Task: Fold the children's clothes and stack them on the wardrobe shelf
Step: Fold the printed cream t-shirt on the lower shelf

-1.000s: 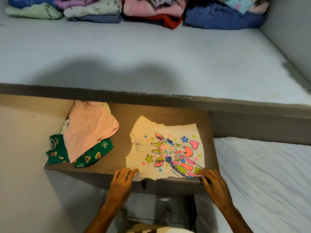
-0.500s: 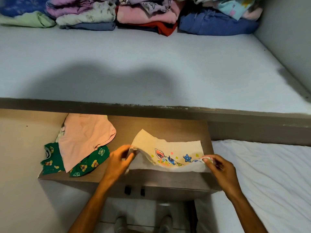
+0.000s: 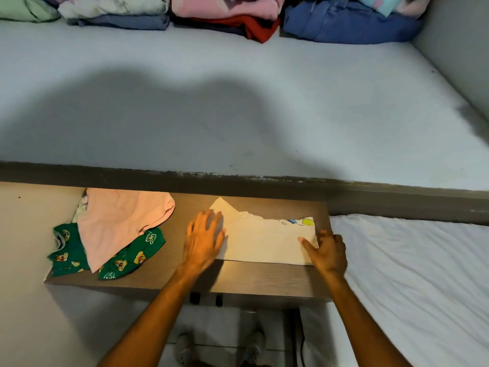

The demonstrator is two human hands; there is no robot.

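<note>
A cream children's T-shirt (image 3: 264,241) lies folded in half on the brown wooden table (image 3: 251,279), plain side up, with a strip of its coloured print showing along the far right edge. My left hand (image 3: 205,238) rests flat with fingers spread on the shirt's left end. My right hand (image 3: 328,250) is at the right end, fingers touching the cloth's corner. A pink garment (image 3: 119,223) lies over a green printed garment (image 3: 132,256) on the table's left side. Folded clothes (image 3: 225,14) sit stacked at the back of the grey wardrobe shelf (image 3: 238,102).
The shelf's dark front edge (image 3: 238,181) runs across just behind the table. A white bed sheet (image 3: 410,282) lies to the right of the table. A grey side wall (image 3: 460,49) closes the shelf on the right. My feet show on the floor below.
Both hands lifted the shirt's near hem and carried it away from me, folding the shirt in half. The giraffe print is now hidden inside. The hands now lie on the folded cloth.
</note>
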